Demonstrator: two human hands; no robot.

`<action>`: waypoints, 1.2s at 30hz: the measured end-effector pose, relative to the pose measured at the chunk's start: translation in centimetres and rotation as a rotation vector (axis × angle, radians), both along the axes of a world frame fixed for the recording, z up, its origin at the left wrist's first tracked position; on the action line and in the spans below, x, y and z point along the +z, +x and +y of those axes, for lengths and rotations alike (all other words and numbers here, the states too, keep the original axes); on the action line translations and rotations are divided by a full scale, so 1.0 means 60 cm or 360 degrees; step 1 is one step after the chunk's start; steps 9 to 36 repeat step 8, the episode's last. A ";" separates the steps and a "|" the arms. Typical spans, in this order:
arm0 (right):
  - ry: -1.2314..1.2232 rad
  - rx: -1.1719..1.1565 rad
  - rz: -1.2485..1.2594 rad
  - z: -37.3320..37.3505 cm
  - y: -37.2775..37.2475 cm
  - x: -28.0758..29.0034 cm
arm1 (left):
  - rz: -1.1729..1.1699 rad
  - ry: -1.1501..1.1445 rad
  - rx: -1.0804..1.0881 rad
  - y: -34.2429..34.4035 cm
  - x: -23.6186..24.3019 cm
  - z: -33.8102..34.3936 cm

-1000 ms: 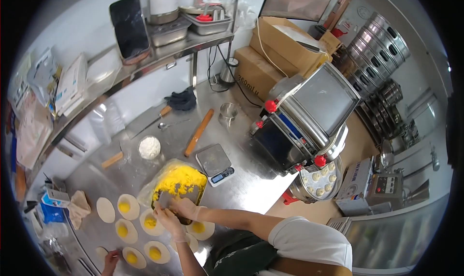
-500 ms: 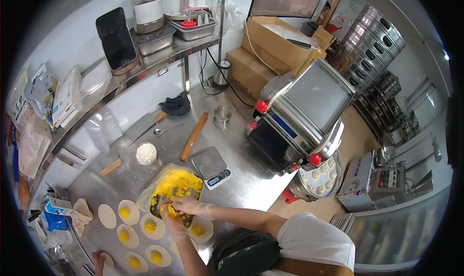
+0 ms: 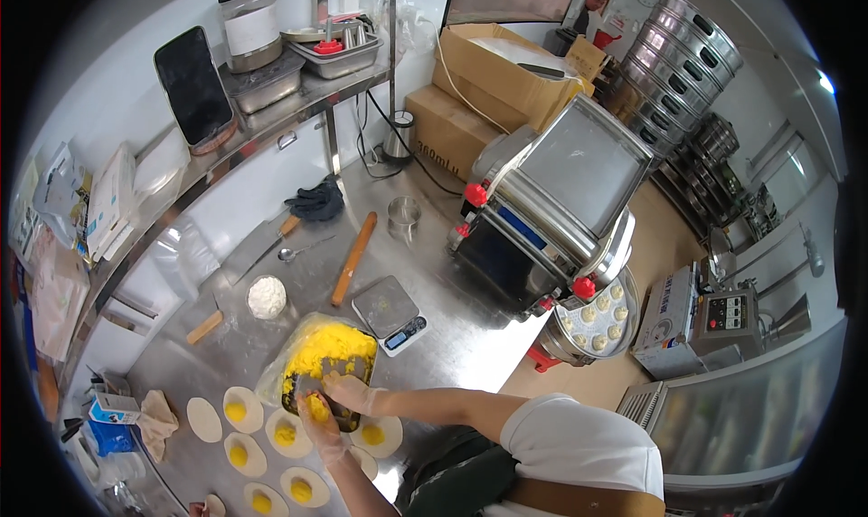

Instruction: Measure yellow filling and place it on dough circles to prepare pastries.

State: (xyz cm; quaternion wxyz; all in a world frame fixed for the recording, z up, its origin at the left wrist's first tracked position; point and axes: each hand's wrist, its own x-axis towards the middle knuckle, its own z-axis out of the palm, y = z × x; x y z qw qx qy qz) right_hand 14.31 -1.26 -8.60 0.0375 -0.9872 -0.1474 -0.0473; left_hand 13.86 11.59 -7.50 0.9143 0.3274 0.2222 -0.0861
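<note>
My left hand, in a clear plastic glove, cups a lump of yellow filling at the near edge of a dark tray. My right hand, gloved too, reaches over the tray from the right, fingers drawn together beside that lump; whatever they hold is hidden. More crumbly yellow filling fills the tray's far part. Around my left hand lie several round dough wrappers topped with yellow mounds. One bare wrapper lies further left; another is partly covered by my left forearm.
Beyond the tray are a digital scale, a rolling pin, white dough, a scraper, a knife and a spoon. A dough-rolling machine stands right. Another person's hand touches a wrapper at lower left.
The whole view has shifted slightly. My hands have come a little apart, and the lump in my left hand now shows plainly. The other person's hand has sunk toward the lower edge.
</note>
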 end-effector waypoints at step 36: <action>0.1466 -0.0291 0.0873 0.044 -0.002 0.081 | 0.0056 -0.0383 -0.0368 -0.003 -0.048 0.035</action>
